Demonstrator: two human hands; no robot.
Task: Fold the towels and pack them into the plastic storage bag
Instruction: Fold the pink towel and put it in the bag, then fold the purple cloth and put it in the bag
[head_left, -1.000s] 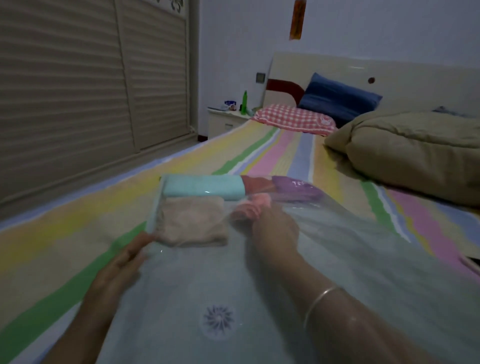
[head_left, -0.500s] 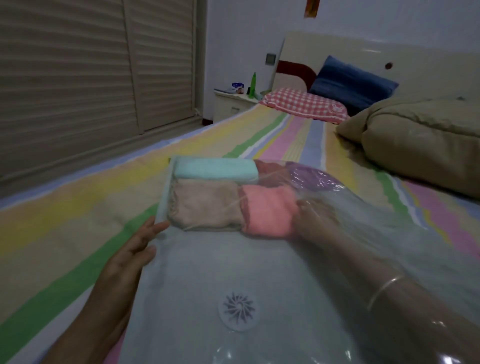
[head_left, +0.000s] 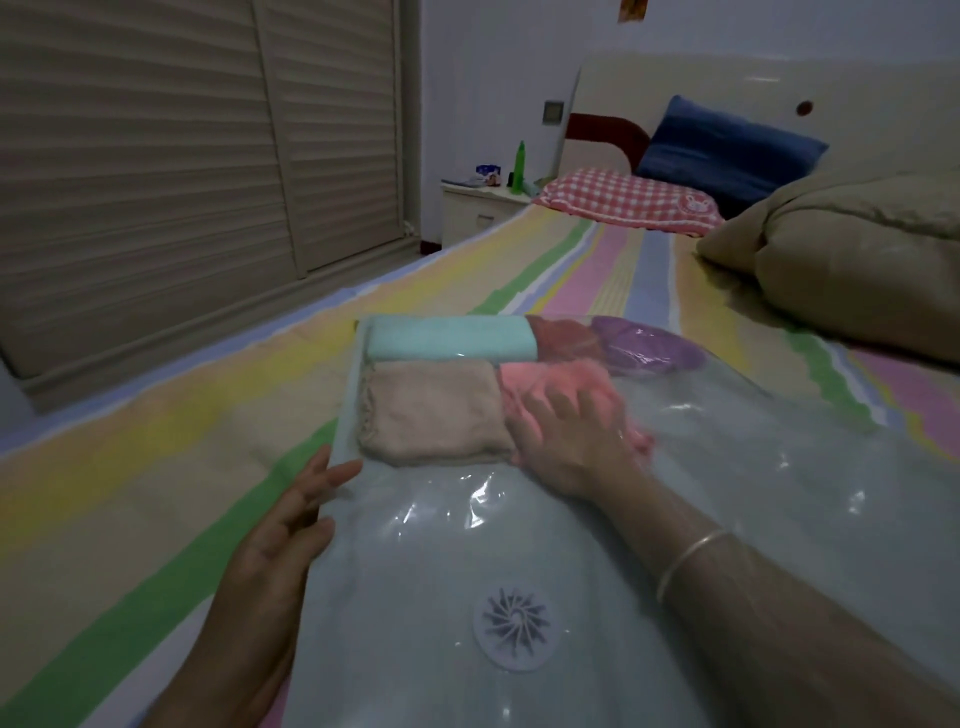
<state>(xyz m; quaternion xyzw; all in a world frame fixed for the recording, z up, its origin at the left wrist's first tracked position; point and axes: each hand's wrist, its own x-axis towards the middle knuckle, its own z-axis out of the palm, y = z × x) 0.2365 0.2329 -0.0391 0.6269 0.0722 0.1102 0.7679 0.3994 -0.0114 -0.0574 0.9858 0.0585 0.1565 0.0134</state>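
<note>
Yellow, green, pink and blue stripes run along the sheet of the bed (head_left: 156, 467) in front of you. At the far right a beige duvet (head_left: 857, 260) lies in a heap on it. The clear plastic storage bag (head_left: 415, 597) lies flat on the near part of the bed, between your arms.

At the far end of the bed you see a blue pillow (head_left: 727, 150) and a red checked pillow (head_left: 628, 202).

The folded towels are inside the bag, at its far end, in two rows. In the far row are the mint towel (head_left: 449, 338), a red-brown towel (head_left: 563, 335) and a purple towel (head_left: 644, 345). In the near row the beige towel (head_left: 431, 410) lies at the left and touches the pink towel (head_left: 550, 382) at its right.

Your right hand (head_left: 571, 441) is inside the bag, under the plastic. It lies flat on the pink towel with the fingers spread and grasps nothing. Your left hand (head_left: 280, 540) is released too; its nearly straight fingers touch the left edge of the bag, near the beige towel.

A round white valve (head_left: 516, 623) sits on the near part of the bag. A thin bracelet (head_left: 691, 558) is on your right wrist.
</note>
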